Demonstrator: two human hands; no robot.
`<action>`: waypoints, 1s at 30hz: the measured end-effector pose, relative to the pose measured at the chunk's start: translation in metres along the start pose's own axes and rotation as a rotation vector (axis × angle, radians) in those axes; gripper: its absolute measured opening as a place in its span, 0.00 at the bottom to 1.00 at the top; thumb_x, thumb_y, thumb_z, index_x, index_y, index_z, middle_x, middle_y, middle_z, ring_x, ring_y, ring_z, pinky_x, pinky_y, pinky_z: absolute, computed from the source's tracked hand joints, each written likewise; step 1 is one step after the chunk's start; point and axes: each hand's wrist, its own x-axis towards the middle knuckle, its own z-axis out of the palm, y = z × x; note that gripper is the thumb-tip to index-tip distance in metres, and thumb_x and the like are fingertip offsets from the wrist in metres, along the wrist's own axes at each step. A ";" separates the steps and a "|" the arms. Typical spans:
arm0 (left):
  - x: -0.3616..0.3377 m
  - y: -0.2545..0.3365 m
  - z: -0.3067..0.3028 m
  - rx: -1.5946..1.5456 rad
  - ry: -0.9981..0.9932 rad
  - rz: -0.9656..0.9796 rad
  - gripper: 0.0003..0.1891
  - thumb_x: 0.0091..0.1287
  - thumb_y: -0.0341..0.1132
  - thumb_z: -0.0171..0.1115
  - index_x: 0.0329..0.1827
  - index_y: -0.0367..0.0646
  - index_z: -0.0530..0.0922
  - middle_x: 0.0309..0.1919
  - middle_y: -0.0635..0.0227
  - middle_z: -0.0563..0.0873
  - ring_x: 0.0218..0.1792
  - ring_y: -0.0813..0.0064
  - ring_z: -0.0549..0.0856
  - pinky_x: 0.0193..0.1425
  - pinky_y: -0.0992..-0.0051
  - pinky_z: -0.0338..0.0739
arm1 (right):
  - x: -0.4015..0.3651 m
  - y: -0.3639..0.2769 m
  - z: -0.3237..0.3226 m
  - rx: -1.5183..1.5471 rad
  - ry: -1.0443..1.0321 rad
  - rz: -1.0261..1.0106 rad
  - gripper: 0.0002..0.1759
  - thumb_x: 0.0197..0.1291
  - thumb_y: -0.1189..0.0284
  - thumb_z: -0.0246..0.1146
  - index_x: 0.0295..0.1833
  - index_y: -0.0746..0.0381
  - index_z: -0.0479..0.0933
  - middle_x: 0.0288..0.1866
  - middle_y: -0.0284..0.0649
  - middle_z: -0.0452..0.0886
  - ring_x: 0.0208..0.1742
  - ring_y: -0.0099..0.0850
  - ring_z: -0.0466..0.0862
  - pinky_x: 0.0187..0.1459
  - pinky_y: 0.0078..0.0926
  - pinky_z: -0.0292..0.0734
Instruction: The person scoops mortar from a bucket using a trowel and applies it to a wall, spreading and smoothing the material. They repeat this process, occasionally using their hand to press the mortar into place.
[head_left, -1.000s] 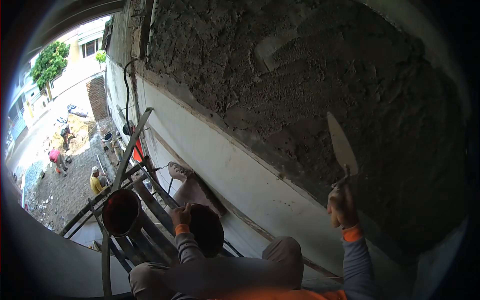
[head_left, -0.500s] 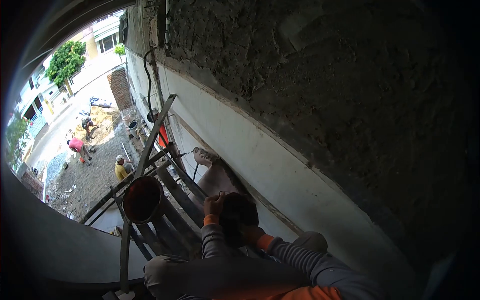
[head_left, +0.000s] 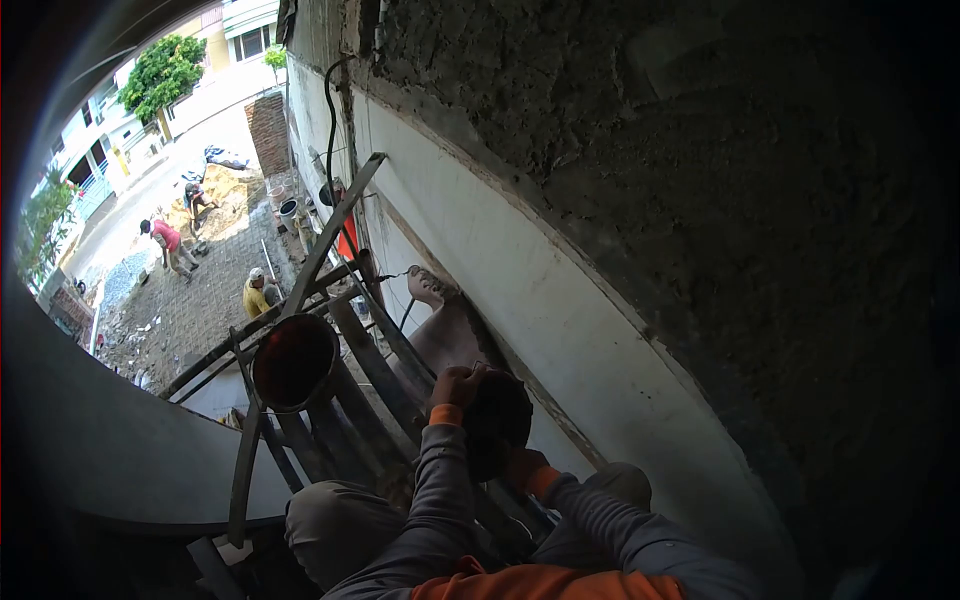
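Observation:
A dark bucket (head_left: pixel 502 408) hangs tilted between my two hands, over the plank platform in front of my knees. My left hand (head_left: pixel 457 386) is closed on its upper left rim. Down at the bucket's lower end, my right hand (head_left: pixel 524 466) grips it, its fingers partly hidden in shadow. What the bucket contains is too dark to see. Just beyond it lies a mortar-smeared board (head_left: pixel 445 335) against the wall. To the left, a second bucket (head_left: pixel 295 362) with a reddish-brown inside stands on the planks, touched by neither hand.
Wooden planks (head_left: pixel 365 365) and crossed poles (head_left: pixel 335 235) form the raised platform. Along the right runs a white wall (head_left: pixel 560 310) with rough grey plaster (head_left: pixel 720 220) above. Far below, a person in yellow (head_left: pixel 256 295) and a person in pink (head_left: pixel 170 242) are on the paved ground.
My view has shifted, so the platform and street sit higher in it. My forearms reach farther forward, with the bucket still between both hands. The second bucket stays on the planks.

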 end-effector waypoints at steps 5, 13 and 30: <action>0.004 -0.009 -0.005 -0.069 0.070 0.040 0.26 0.61 0.56 0.59 0.28 0.37 0.84 0.23 0.48 0.82 0.30 0.52 0.84 0.38 0.61 0.76 | -0.020 0.001 -0.034 -0.168 -0.332 -0.061 0.32 0.59 0.62 0.54 0.71 0.53 0.60 0.52 0.56 0.79 0.50 0.50 0.82 0.50 0.46 0.77; 0.004 -0.004 0.009 -0.030 0.092 -0.012 0.26 0.63 0.56 0.57 0.31 0.38 0.85 0.27 0.48 0.84 0.31 0.49 0.84 0.38 0.58 0.75 | 0.019 0.029 0.017 -0.046 -0.139 -0.025 0.37 0.55 0.63 0.58 0.68 0.65 0.57 0.52 0.55 0.79 0.48 0.51 0.81 0.49 0.46 0.77; -0.001 0.019 0.029 0.012 0.029 -0.128 0.21 0.61 0.52 0.60 0.30 0.41 0.85 0.31 0.51 0.85 0.36 0.51 0.84 0.43 0.59 0.77 | 0.041 0.071 -0.036 -0.810 0.149 -0.164 0.14 0.62 0.68 0.54 0.53 0.55 0.71 0.33 0.39 0.82 0.32 0.37 0.85 0.32 0.32 0.79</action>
